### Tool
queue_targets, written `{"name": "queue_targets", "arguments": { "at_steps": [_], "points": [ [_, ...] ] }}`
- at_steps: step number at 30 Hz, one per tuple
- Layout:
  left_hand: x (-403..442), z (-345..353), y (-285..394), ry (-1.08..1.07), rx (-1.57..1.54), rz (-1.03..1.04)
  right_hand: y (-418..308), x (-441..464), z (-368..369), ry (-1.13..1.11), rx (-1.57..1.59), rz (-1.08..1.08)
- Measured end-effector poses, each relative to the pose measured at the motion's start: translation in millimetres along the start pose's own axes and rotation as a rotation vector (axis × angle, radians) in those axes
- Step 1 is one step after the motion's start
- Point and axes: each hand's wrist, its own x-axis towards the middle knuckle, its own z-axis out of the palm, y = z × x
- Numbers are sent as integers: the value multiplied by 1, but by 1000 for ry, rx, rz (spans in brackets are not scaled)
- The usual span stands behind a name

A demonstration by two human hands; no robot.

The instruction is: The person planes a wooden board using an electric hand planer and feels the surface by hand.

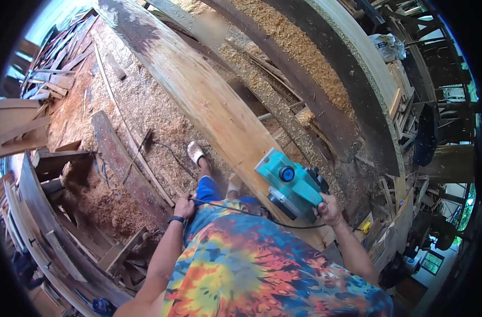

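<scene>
A teal electric hand planer (291, 182) rests on the near part of a long, pale wooden plank (214, 113). My right hand (331, 210) is wrapped round the planer's rear handle. At my left side, my left hand (185, 206) is closed on the black power cord (235, 210), which runs across my front toward the planer. The plank's far end has a dark, rough patch, while its nearer surface looks smooth and light. Part of the plank's near end is hidden behind the planer and my shirt.
Sawdust and shavings (162, 100) cover the ground. Several dark-edged slabs (325, 74) lie parallel to the plank on the right. A curved board (127, 164) lies on the left. Scrap wood (61, 79) is piled at the far left, and a white sack (388, 47) sits at the right.
</scene>
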Motion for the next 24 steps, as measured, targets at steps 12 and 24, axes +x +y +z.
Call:
{"name": "queue_targets", "arguments": {
  "at_steps": [12, 24],
  "points": [
    [28, -24, -82, 170, -102, -114, -136, 203, 58, -41, -173, -193],
    [38, -52, -82, 191, -292, -264, -290, 417, 141, -57, -228, -303]
  ]
}}
